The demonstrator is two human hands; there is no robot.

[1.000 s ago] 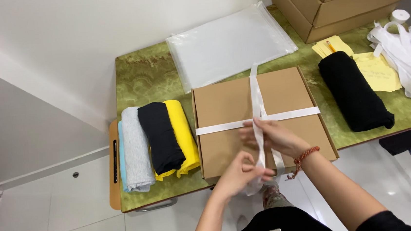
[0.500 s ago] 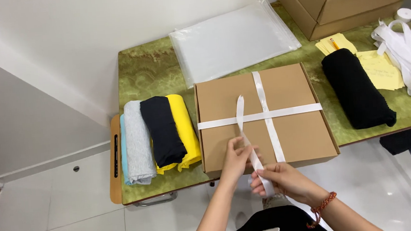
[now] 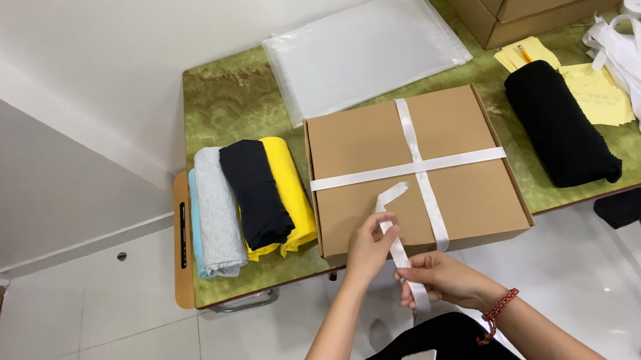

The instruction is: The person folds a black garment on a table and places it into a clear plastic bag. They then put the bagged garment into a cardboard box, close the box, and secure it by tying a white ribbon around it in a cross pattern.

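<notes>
Head view: left hand (image 3: 370,246) pinches the loose end of the white ribbon (image 3: 395,231) at the near edge of the brown cardboard box (image 3: 356,143); right hand (image 3: 441,279) grips the same strip lower down, below the table edge. Ribbon crosses the box lid. Folded clothes (image 3: 249,197) lie just left of it, on the green table (image 3: 231,103).

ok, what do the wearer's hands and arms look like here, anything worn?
Both forearms are bare, no sleeves, no gloves. The left hand wears nothing that shows. The right hand has a red beaded bracelet with a short dangling cord at the wrist. No rings or watch that I can see.
</notes>
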